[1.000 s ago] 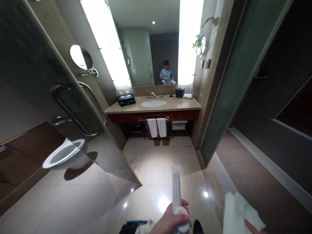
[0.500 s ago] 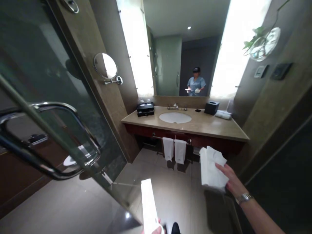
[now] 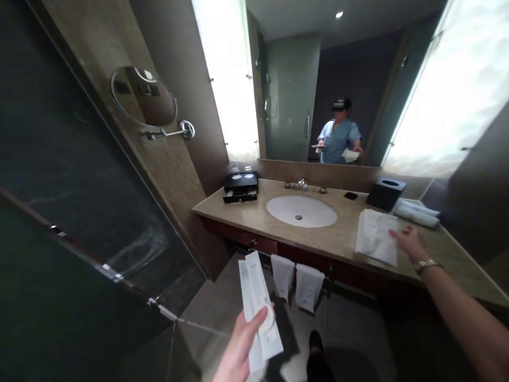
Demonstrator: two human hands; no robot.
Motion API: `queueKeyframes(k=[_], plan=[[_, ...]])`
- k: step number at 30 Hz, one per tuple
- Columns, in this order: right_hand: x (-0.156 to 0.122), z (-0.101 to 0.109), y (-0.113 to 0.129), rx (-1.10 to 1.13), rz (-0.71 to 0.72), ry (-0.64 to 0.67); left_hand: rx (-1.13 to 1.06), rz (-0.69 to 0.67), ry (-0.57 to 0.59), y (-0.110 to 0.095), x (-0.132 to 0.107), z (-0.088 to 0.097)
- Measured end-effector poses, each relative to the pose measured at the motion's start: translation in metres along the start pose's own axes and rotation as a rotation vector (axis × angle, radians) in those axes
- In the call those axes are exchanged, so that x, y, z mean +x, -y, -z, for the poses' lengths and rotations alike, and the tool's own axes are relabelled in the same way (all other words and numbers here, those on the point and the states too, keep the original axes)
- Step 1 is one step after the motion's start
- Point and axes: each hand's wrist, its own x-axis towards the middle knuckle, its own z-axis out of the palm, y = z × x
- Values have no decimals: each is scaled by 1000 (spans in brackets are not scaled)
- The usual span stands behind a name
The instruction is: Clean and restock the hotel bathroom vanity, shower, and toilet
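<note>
My left hand (image 3: 246,339) is closed around long, slim white packets (image 3: 254,284), with its thumb over a small round white item (image 3: 266,320). It hangs above the floor in front of the counter. My right hand (image 3: 411,244) pinches the right edge of a flat white bundle that looks like paper tissues (image 3: 376,236). This bundle is over the front right of the counter (image 3: 342,241); whether it rests there I cannot tell. Behind it are a black tissue box (image 3: 385,195) and a rolled white towel (image 3: 417,213).
A white sink (image 3: 301,209) with a chrome faucet (image 3: 303,184) is set in the counter. A black box (image 3: 240,183) with its drawer partly out stands at left. Two white hand towels (image 3: 309,286) hang below. A round mirror (image 3: 143,98) juts from the left wall.
I have come closer to the counter, past the glass door handle. My right hand has carried the white bundle over the countertop. My left hand and its packets have come further into view.
</note>
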Motion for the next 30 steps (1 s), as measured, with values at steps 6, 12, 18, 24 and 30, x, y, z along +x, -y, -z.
queueKeyframes(k=[6,12,18,24,30], plan=[[-1,-100,-10,94,51,559,-58,-92,-33,-41,100,-70],[-116,-230,56,229,412,1339,-146,-146,-88,-76,177,-121],[-134,-321,94,-47,761,1444,-307,-126,-183,-114,240,-107],[-138,-409,103,-172,981,1236,-231,27,-234,-166,311,-63],[-122,-471,119,-214,609,1161,-78,205,-4,-221,376,-57]])
